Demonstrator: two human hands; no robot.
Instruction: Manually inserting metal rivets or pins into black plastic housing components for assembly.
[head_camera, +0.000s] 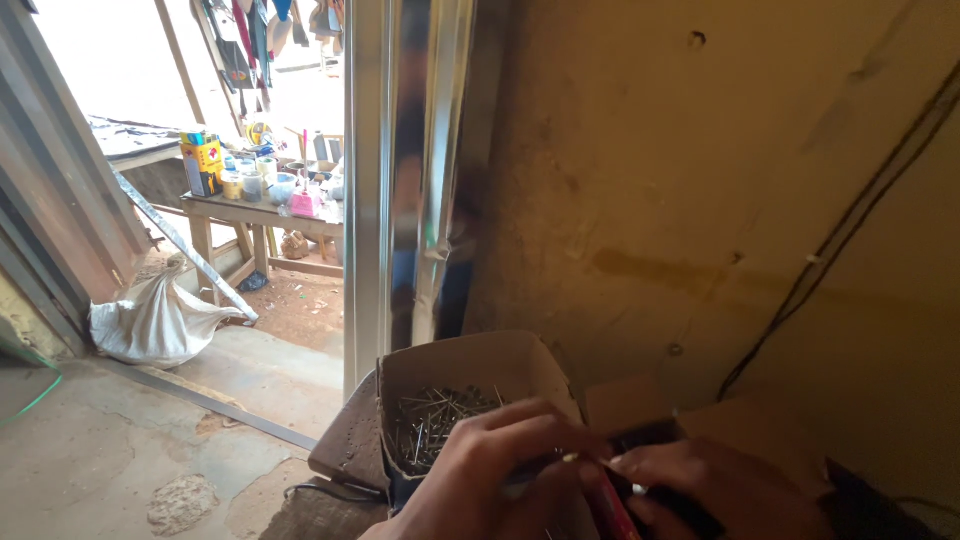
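One open cardboard box (470, 385) sits low against the tan wall (700, 200), and everything is placed from it. Inside lies a loose heap of thin nails (435, 415), too many and too tangled to count. Both hands meet just in front of the box: the left hand (490, 470) curls over its near edge with fingers drawn together, pinching what looks like a single nail, and the right hand (715, 485), just right of the box, is closed around one red-handled tool (612, 505), though its shape is hard to make out. Directly behind the box rises one shiny metal door frame (400, 170). Far beyond the box, through the doorway, stands one wooden bench (250, 215) crowded with containers, and one white sack (155, 320) slumps on the floor to its left.
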